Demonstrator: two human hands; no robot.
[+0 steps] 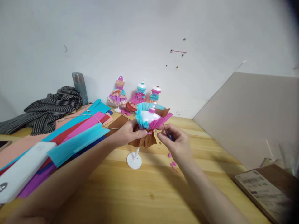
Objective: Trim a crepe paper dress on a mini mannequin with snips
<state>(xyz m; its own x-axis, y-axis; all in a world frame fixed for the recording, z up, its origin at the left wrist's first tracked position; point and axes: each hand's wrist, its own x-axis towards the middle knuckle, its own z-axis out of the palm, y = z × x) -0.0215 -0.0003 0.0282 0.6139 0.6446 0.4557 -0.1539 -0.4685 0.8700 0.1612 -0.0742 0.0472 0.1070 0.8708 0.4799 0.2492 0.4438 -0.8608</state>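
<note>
Paper-skirted mannequin [150,119] is held closed in your left hand [129,133] grip, stem slanting down-left to its base [134,161] near the worktop [149,193]; pink ruffle lies just right, beside the small blue tool [167,132] pinched in your right hand [177,143].

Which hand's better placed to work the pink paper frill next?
Probably right: the right hand pinches a thin blue-handled tool beside the pink crepe-paper frill; the left hand grips the brown paper skirt below.
</note>
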